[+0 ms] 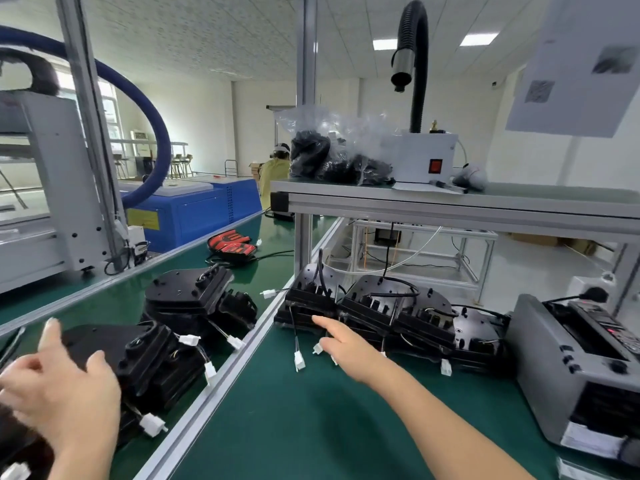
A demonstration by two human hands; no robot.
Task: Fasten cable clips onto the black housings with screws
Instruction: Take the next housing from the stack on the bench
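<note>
No text, brand or number could be read. A yellow label [143,218] stood on the blue cabinet [194,216], but its print was too blurred to make out. The white sheet [568,64] hanging at upper right carried two dark printed patches, also unreadable. The red and black part [231,244] on the green surface [298,410] bore red markings that did not resolve into letters. The grey machine [575,368] at right showed only a small red light, no legible display.
</note>
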